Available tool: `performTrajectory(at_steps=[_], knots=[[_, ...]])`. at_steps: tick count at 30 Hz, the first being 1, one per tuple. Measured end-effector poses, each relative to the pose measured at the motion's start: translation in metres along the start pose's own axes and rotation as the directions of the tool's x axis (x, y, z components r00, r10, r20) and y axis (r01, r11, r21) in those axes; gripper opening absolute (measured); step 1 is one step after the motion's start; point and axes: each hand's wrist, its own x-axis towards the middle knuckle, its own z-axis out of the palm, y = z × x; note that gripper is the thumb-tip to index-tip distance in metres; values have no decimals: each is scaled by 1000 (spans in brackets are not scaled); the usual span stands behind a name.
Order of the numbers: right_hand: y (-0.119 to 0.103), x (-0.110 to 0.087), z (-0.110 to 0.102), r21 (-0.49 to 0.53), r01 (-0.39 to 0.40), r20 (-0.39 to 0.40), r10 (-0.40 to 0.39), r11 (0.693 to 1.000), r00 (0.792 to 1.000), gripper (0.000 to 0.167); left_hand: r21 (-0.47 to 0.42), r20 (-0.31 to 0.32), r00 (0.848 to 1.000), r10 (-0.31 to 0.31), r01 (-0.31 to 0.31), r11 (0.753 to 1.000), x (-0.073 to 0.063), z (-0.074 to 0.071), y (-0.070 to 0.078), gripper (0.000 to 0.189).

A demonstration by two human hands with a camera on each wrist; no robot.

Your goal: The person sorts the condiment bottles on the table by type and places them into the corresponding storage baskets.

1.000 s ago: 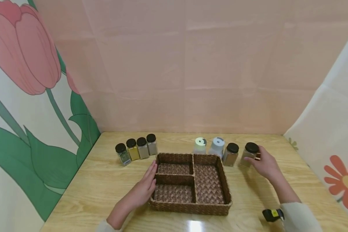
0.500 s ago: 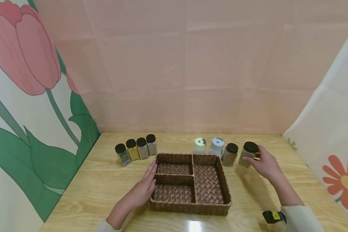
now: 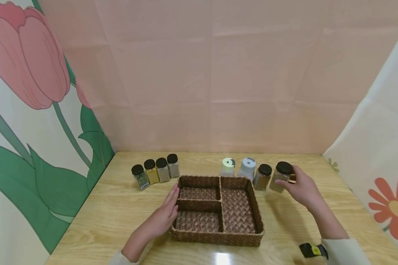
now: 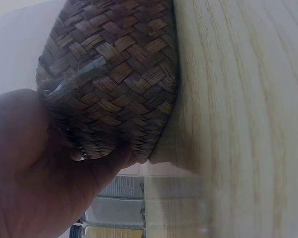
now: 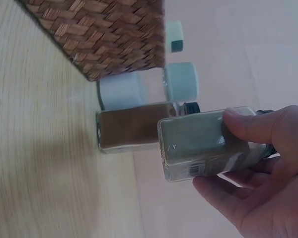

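Note:
A brown woven basket (image 3: 215, 238) with three compartments sits on the wooden table. Along its left wall lies my left hand (image 3: 162, 217), fingers straight against the weave; the left wrist view shows it touching the basket's outer side (image 4: 114, 69). My right hand (image 3: 302, 187) holds a square clear spice jar (image 5: 203, 144) with a black lid and greyish contents, thumb on one side and fingers on the other. The jar is raised off the table and slightly tilted. Just left of it stands a spice jar of brown powder (image 5: 134, 126).
Two pale-capped containers, one greenish (image 3: 228, 165) and one bluish (image 3: 248, 166), stand behind the basket's right part. At the back left is a row of several black-lidded jars, including a yellow one (image 3: 152, 175). A black strap (image 3: 313, 250) lies by the right sleeve.
My right hand has brought the held spice jar a little to the left and up, closer to the brown-powder jar. The left hand and the basket stay essentially where they were.

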Motion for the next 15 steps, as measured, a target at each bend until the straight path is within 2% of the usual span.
performTrajectory(at_steps=[15], knots=[[-15, -4, 2, 20, 51, -26, -50, 998, 998, 79, -11, 6, 1000, -3, 3, 1000, 0, 0, 1, 60]])
